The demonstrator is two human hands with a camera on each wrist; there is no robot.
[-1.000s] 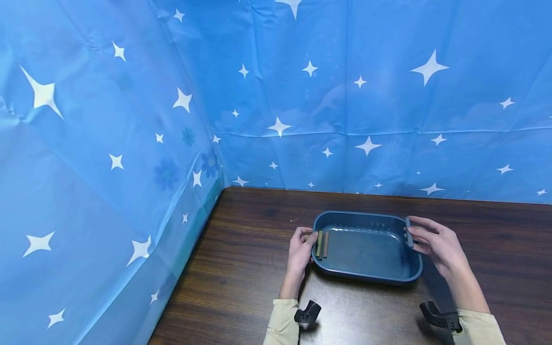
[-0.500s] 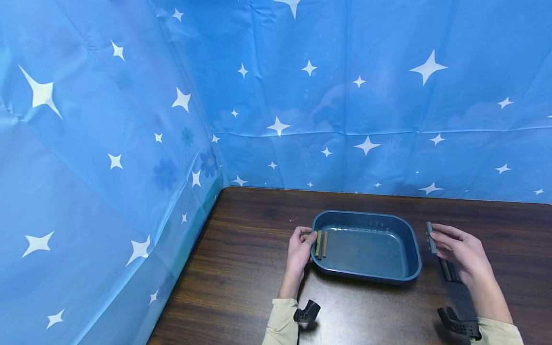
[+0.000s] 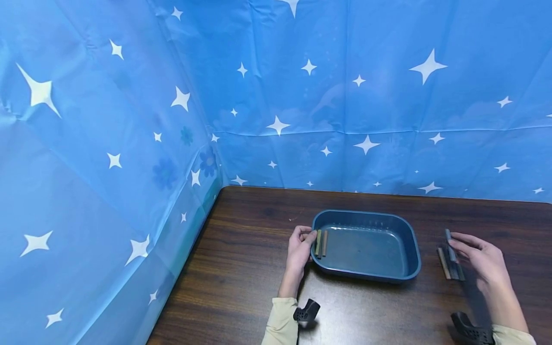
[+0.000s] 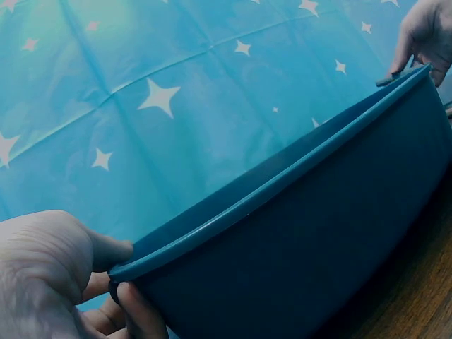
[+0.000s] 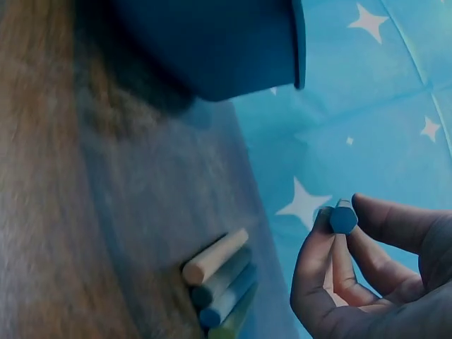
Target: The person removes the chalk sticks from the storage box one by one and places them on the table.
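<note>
A blue plastic basin [image 3: 366,272] sits on the table. My left hand [image 3: 299,247] grips its left end, the thumb over the rim and fingers curled beneath it, as the left wrist view shows. Inside, by that end, lie a green chalk stick [image 3: 318,243], a dark one and a brown chalk stick [image 3: 325,243]. To the right of the basin my right hand [image 3: 486,261] pinches a blue chalk stick [image 5: 344,219] between thumb and fingertips. Just below it, a row of several chalk sticks lies on the table, with a tan chalk stick [image 5: 215,256] at one end.
A dark wood-grain table [image 3: 246,268] spreads under everything. Blue cloth with white stars [image 3: 302,105] hangs along the table's back and left edges. A black wrist mount [image 3: 307,310] sits at the left sleeve and a second black mount [image 3: 472,330] at the right.
My right hand has moved right, away from the basin's right rim, carrying the blue chalk stick to above the row of chalk sticks. My left hand keeps its grip on the basin.
</note>
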